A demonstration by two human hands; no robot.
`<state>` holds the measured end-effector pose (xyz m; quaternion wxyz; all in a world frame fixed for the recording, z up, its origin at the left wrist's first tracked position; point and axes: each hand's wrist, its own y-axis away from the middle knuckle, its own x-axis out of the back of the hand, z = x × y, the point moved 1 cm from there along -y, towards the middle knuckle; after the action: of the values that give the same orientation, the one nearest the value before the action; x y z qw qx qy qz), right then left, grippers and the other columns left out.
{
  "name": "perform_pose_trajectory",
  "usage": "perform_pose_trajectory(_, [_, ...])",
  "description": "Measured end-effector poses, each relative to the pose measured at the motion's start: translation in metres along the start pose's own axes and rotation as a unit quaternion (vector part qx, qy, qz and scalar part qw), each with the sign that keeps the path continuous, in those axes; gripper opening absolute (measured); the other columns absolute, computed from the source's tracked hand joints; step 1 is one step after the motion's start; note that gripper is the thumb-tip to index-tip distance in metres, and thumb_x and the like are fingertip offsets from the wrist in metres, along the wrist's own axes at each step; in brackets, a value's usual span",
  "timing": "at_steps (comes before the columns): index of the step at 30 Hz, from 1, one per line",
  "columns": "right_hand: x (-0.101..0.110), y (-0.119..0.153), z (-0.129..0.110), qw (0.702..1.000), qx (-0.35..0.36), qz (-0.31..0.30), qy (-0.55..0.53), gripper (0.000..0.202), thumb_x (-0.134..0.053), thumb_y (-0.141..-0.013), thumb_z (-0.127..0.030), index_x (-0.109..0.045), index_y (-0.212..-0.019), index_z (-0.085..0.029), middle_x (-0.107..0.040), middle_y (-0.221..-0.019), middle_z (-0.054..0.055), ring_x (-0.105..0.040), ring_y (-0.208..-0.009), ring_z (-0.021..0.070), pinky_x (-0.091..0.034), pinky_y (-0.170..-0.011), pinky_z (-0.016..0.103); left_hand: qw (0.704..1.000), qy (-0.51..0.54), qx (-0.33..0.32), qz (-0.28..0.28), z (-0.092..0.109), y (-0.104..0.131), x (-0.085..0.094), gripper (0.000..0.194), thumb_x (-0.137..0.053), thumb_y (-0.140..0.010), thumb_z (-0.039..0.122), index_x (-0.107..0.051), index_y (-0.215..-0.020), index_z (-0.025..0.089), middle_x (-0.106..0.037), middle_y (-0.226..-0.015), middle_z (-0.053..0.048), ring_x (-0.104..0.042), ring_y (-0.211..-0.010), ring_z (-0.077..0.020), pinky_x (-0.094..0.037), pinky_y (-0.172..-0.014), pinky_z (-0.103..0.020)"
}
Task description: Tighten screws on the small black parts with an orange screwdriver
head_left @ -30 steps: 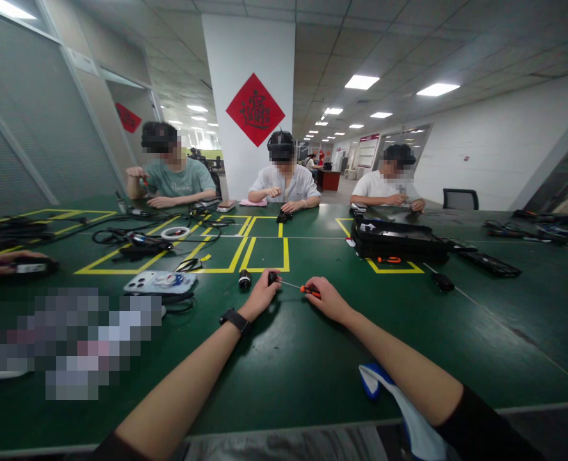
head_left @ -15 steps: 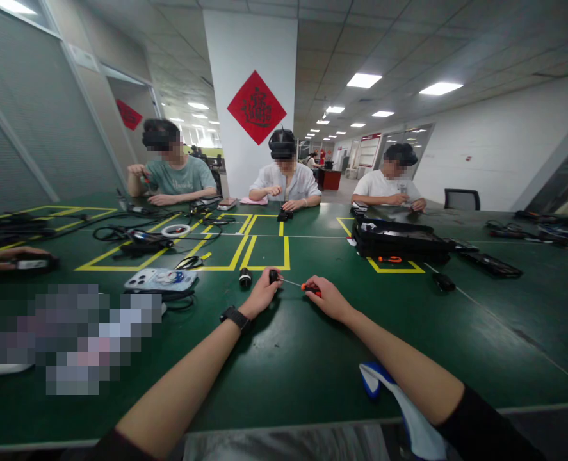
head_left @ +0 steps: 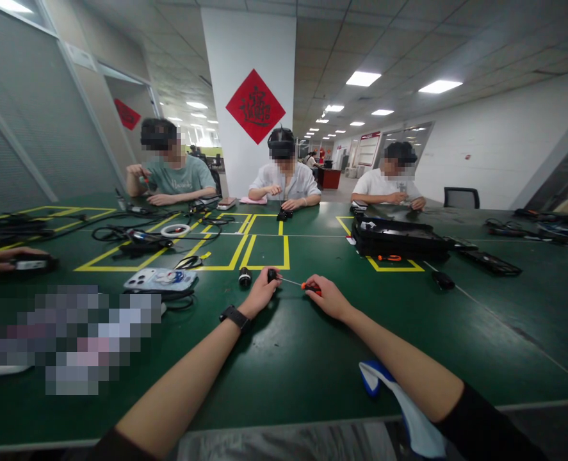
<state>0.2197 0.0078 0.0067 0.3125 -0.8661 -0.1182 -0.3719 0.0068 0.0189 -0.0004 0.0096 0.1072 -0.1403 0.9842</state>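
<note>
My right hand (head_left: 326, 296) is closed around the red-and-black handle of a screwdriver (head_left: 311, 288). Its thin metal shaft points left, and the tip meets a small black part (head_left: 271, 275), too small to name. That part is gripped by my left hand (head_left: 260, 293), its fingers wrapped round it; a dark watch sits on the wrist. Just left of my left hand, a short black cylinder with a pale band (head_left: 244, 277) stands on the green table (head_left: 284, 358). Both hands are a little above or on the tabletop; I cannot tell which.
Left of me lie a phone in a patterned case (head_left: 161, 279) and black cables (head_left: 202, 211). A black tray (head_left: 399, 237) with an orange-handled tool (head_left: 390, 258) is at right. A blue-and-white cloth-like item (head_left: 403, 400) lies near my right forearm. Three people sit opposite; another hand (head_left: 9, 259) shows at left.
Hardly anything differs. The view has shifted very slightly; both hands keep their hold on the screwdriver and the small black part.
</note>
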Motion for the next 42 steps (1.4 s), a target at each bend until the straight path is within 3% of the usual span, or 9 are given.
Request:
perform_pose_trajectory(16, [0.0017, 0.0001, -0.0025, 1.0, -0.006, 0.002, 0.007, 0.016, -0.058, -0.078, -0.021, -0.056, -0.093, -0.018, -0.056, -0.086, 0.004, -0.052, -0.079, 0.0153, -0.042, -0.074, 0.03, 1.0, -0.012, 0.003, -0.001, 0.0016, 0.0007, -0.0009, 0.027, -0.048, -0.071, 0.018, -0.049, -0.098, 0.019, -0.059, -0.091, -0.002, -0.054, -0.079, -0.0134, -0.042, -0.069, -0.025])
perform_pose_trajectory(23, [0.0023, -0.0003, -0.0032, 0.999, 0.015, -0.008, -0.028, 0.017, -0.058, -0.077, -0.022, -0.056, -0.094, -0.018, -0.058, -0.086, 0.003, -0.053, -0.081, 0.0147, -0.042, -0.076, 0.03, 0.998, -0.057, -0.031, 0.005, 0.003, 0.0032, 0.0004, 0.027, -0.048, -0.077, 0.039, -0.05, -0.095, 0.018, -0.057, -0.079, -0.001, -0.053, -0.073, -0.0141, -0.041, -0.068, -0.026])
perform_pose_trajectory(27, [0.0016, -0.0012, -0.0042, 1.0, 0.015, -0.005, -0.017, 0.016, -0.056, -0.08, -0.024, -0.057, -0.094, -0.017, -0.058, -0.088, 0.004, -0.052, -0.084, 0.0151, -0.041, -0.077, 0.029, 0.996, -0.074, -0.041, 0.005, 0.0017, 0.0023, -0.0003, 0.026, -0.044, -0.08, 0.04, -0.049, -0.093, 0.018, -0.057, -0.076, 0.0, -0.053, -0.072, -0.014, -0.041, -0.069, -0.027])
perform_pose_trajectory(32, [-0.0002, -0.0039, 0.0007, 0.999, 0.001, 0.001, 0.041, 0.02, -0.044, -0.087, -0.025, -0.06, -0.079, -0.016, -0.056, -0.083, 0.004, -0.049, -0.081, 0.0155, -0.039, -0.076, 0.03, 0.996, -0.078, -0.04, 0.003, 0.0004, 0.0016, -0.0006, 0.024, -0.042, -0.082, 0.039, -0.049, -0.093, 0.019, -0.057, -0.076, 0.0, -0.054, -0.074, -0.0144, -0.041, -0.07, -0.027])
perform_pose_trajectory(37, [0.0004, -0.0035, 0.0005, 0.999, 0.029, -0.008, 0.034, 0.017, -0.046, -0.086, -0.025, -0.06, -0.082, -0.016, -0.055, -0.083, 0.005, -0.049, -0.081, 0.0155, -0.039, -0.076, 0.029, 0.996, -0.077, -0.052, 0.017, 0.0001, 0.0014, 0.002, 0.023, -0.043, -0.081, 0.037, -0.052, -0.093, 0.019, -0.06, -0.093, -0.004, -0.055, -0.087, -0.0166, -0.039, -0.082, -0.031])
perform_pose_trajectory(42, [0.0008, -0.0013, -0.0011, 1.0, 0.024, -0.015, 0.01, 0.013, -0.054, -0.081, -0.026, -0.057, -0.091, -0.018, -0.057, -0.086, 0.004, -0.051, -0.08, 0.0156, -0.04, -0.073, 0.029, 0.995, -0.062, -0.07, 0.046, 0.0006, 0.0006, 0.0039, 0.018, -0.049, -0.079, 0.032, -0.054, -0.09, 0.019, -0.054, -0.117, -0.007, -0.048, -0.109, -0.019, -0.03, -0.097, -0.035])
